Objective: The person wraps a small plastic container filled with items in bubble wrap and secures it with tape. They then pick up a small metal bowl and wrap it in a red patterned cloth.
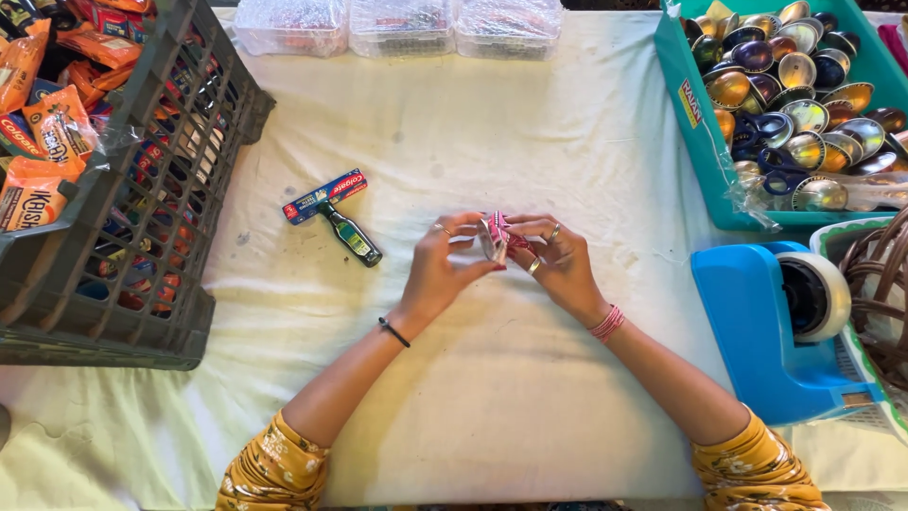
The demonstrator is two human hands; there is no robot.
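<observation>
- Two hands meet over the middle of the pale cloth-covered table [530, 142]; we log the left hand [443, 270] and the right hand [558, 265] as both pinching one small pink-and-silver foil-wrapped item [497, 237], held just above the cloth.
- Left hand: fingers curled, thumb and fingertips gripping the item's left edge; ring on one finger, dark band at the wrist.
- Right hand: fingers bent around the item's right side, grasping it; rings on two fingers, pink bangles at the wrist.
- Left of the hands, we note a small dark green glass bottle with a label [351, 236] lying on its side, its neck touching a narrow blue-and-red cardboard box [324, 197].
- Far left: a dark grey slatted plastic crate [180, 189] holding orange snack packets [57, 123] and other coloured packs seen through the slats.
- Top edge: three clear plastic tubs in wrap [397, 26], side by side.
- Top right: a teal plastic bin [695, 123] with a yellow label on its wall, filled with shiny round foil-topped cups in gold, silver and purple [804, 85].
- Right: a blue tape dispenser with a white roll [776, 322], just beside a brown wicker basket [875, 274].
</observation>
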